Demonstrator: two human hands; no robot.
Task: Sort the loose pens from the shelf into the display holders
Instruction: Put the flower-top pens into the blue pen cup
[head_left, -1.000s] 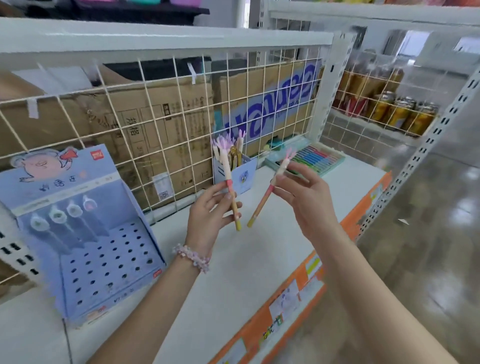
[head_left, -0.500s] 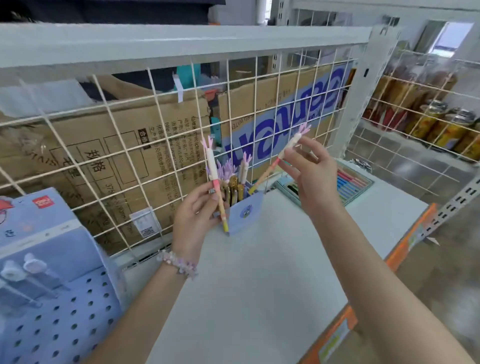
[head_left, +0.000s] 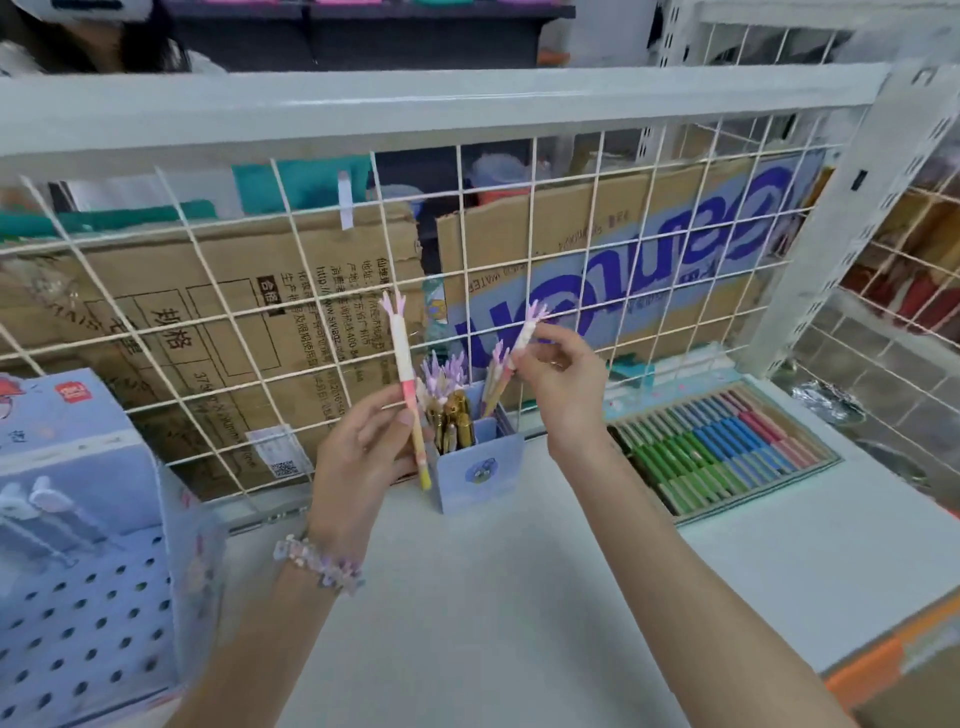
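1. Spanning the back of the white shelf (head_left: 493, 597) is a wire grid (head_left: 571, 249).
2. Perforated blue display stand (head_left: 88, 613) sits far left; a tray of coloured pens (head_left: 722, 457) lies right.
3. Small blue holder (head_left: 480, 470), with pens in it, stands between the hands.
4. Left hand (head_left: 358, 457) grips an upright pink-topped pen (head_left: 408, 384) just beside the holder.
5. Right hand (head_left: 558, 379) pinches a second pen (head_left: 506, 358), tilted, its lower end in the holder.

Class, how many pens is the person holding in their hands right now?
2: one upright pen in the left hand, one tilted pen in the right hand, its lower end dipping into the blue holder.
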